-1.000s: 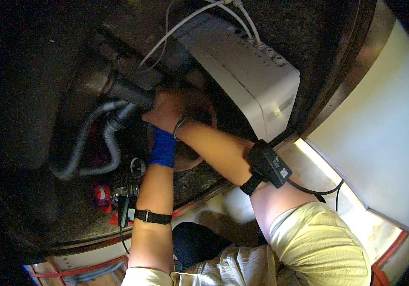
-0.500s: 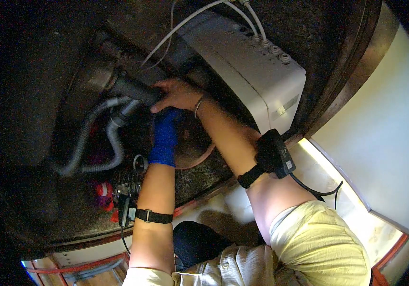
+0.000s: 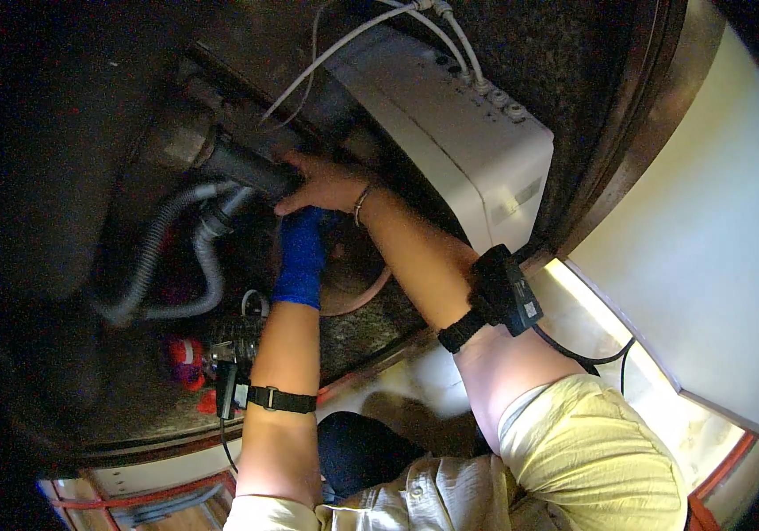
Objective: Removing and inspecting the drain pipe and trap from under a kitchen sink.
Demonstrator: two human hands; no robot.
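Inside a dark cabinet, a thick dark drain pipe [image 3: 242, 166] slants down from a round fitting under the basin. My right hand [image 3: 322, 184], bare and with a bracelet at the wrist, is closed around the pipe's lower end, thumb on the near side. Just below it is my left hand [image 3: 302, 252] in a blue glove; its fingers are lost in shadow beneath the right hand. Grey corrugated hoses [image 3: 151, 252] branch from the pipe and loop down at the left. Under my hands, a round container with a pinkish rim [image 3: 369, 296] is partly visible.
A white box-shaped appliance [image 3: 450, 133] with white tubes [image 3: 344, 55] stands right of my arms. Left of my left forearm are a clear bottle-like object [image 3: 236, 341] and a red item [image 3: 187, 361]. The cabinet's front edge [image 3: 379, 365] runs below; a pale door panel [image 3: 707, 248] is at right.
The view has shifted slightly, so most things appear a little farther left. Both hands stay at the pipe's lower end, with the right hand still around it.
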